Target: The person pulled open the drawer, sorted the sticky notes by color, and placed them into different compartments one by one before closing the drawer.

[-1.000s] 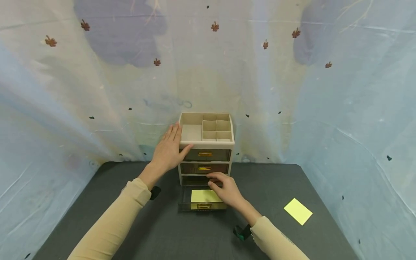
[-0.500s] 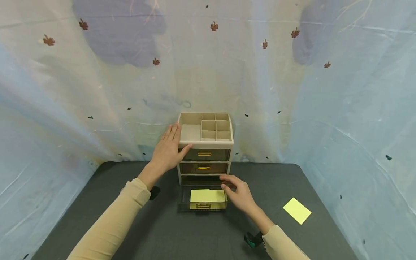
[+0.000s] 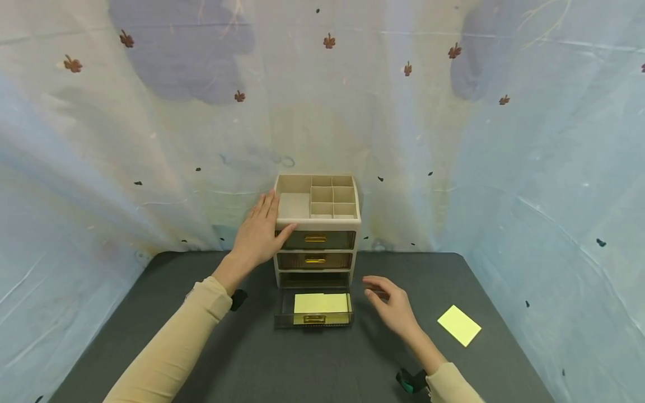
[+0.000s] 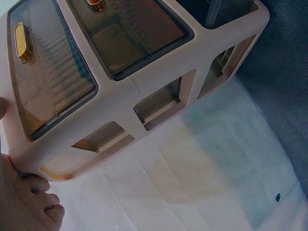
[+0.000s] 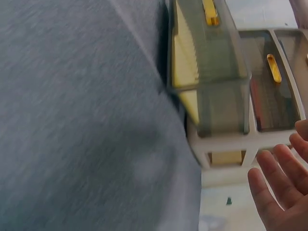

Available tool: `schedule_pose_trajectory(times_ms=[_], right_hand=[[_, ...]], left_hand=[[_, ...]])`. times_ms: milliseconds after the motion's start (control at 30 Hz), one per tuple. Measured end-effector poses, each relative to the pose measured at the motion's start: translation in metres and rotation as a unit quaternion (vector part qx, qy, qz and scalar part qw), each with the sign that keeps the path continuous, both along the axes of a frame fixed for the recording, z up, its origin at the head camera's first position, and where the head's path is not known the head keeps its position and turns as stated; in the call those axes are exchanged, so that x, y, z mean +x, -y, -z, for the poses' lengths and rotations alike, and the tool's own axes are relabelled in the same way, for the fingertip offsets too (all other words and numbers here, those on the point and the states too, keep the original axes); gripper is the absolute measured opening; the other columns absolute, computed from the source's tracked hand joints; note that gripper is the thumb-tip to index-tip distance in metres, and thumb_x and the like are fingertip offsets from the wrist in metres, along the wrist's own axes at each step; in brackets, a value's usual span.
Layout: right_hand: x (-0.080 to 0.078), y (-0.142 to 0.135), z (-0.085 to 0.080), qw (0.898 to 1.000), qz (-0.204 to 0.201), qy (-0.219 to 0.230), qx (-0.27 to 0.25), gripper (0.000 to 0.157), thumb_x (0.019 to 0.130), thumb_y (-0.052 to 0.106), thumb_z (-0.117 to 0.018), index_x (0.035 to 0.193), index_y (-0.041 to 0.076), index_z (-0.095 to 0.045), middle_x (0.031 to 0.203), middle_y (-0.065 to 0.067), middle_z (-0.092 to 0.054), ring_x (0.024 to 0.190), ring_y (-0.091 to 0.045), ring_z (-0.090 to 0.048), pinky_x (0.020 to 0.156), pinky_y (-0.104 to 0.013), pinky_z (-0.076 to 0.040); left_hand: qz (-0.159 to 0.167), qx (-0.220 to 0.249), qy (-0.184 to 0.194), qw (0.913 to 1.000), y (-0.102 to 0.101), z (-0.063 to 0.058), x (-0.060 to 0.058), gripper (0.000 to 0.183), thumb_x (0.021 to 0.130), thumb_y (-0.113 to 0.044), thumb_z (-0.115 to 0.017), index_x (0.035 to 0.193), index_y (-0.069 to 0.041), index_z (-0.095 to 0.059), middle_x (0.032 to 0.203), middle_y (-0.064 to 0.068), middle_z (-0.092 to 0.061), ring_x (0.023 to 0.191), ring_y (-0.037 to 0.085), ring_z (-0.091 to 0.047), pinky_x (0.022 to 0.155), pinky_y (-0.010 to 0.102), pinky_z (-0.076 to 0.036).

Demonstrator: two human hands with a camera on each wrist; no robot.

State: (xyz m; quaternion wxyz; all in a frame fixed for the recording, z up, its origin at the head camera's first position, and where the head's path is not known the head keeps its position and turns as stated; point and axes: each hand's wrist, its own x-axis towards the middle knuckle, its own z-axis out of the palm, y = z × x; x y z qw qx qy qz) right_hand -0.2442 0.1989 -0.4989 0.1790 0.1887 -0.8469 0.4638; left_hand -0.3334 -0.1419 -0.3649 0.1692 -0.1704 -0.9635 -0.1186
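Note:
A cream desktop drawer organizer [image 3: 318, 223] stands at the back of the table, with its bottom drawer [image 3: 287, 305] pulled out. Inside that smoky clear drawer lies yellow sticky-note paper [image 3: 322, 303], seen also through its side in the right wrist view. My left hand [image 3: 256, 235] rests on the organizer's upper left edge, fingers straight along the side and thumb across the front. To the right of the drawer, my right hand [image 3: 393, 308] hovers over the table, holding nothing, its fingers loosely bent. In the right wrist view its fingers [image 5: 276, 175] are spread near the organizer.
Another yellow sticky-note pad [image 3: 459, 326] lies on the dark table [image 3: 322, 369] at the right. Two upper drawers with gold handles [image 3: 315, 260] are closed. The organizer's top tray [image 3: 294, 204] is divided into compartments. A patterned curtain [image 3: 403, 140] hangs close behind the table.
My right hand has moved away from above the bottom drawer, to the right, uncovering the yellow paper in it. The left hand stays on the organizer.

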Motion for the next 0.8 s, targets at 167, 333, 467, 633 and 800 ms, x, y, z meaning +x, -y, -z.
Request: schedule_pose_trajectory(times_ms=[167,333,467,633,800], right_hand=[[0.005,-0.016,0.005,0.999,0.031,-0.011,0.004,0.027,0.100,0.009,-0.071,0.127,0.012,-0.073,0.125,-0.008,-0.072,0.107,-0.026,-0.072,0.086,-0.038,-0.061],[0.009,-0.032,0.007,0.999,0.048,-0.018,0.002,0.026,0.100,0.007,-0.070,0.126,0.010,-0.073,0.124,-0.009,-0.072,0.106,-0.027,-0.072,0.086,-0.034,-0.061],[0.013,-0.045,0.008,0.998,0.058,-0.019,0.004,0.027,0.100,0.005,-0.069,0.127,0.008,-0.073,0.124,-0.012,-0.072,0.106,-0.030,-0.072,0.085,-0.031,-0.061],[0.017,-0.062,0.010,0.996,0.089,-0.009,0.018,0.027,0.100,0.005,-0.069,0.127,0.007,-0.072,0.123,-0.012,-0.072,0.106,-0.031,-0.072,0.083,-0.029,-0.061],[0.021,-0.080,0.014,0.992,0.122,0.007,0.036,0.027,0.102,0.009,-0.068,0.129,0.009,-0.072,0.122,-0.009,-0.072,0.106,-0.029,-0.071,0.083,-0.032,-0.061]], left_hand=[[0.003,0.006,-0.001,1.0000,0.000,0.000,0.000,0.091,0.107,-0.059,-0.046,0.166,-0.001,-0.008,0.174,0.019,-0.006,0.160,0.038,-0.008,0.126,0.058,-0.018],[0.005,0.005,0.003,1.0000,0.000,-0.001,0.000,0.091,0.108,-0.060,-0.043,0.166,-0.001,-0.007,0.173,0.020,-0.005,0.159,0.040,-0.007,0.126,0.059,-0.017],[0.005,0.003,-0.004,1.0000,0.000,-0.001,0.000,0.090,0.108,-0.059,-0.045,0.166,0.000,-0.009,0.173,0.020,-0.007,0.159,0.040,-0.009,0.125,0.059,-0.020],[0.004,0.005,-0.003,1.0000,0.000,0.000,0.000,0.091,0.107,-0.059,-0.046,0.166,-0.001,-0.009,0.174,0.017,-0.003,0.160,0.038,-0.007,0.126,0.057,-0.018],[0.006,0.006,-0.003,1.0000,0.000,0.001,-0.001,0.091,0.107,-0.060,-0.044,0.167,-0.001,-0.007,0.174,0.016,0.000,0.160,0.039,-0.008,0.126,0.058,-0.017]])
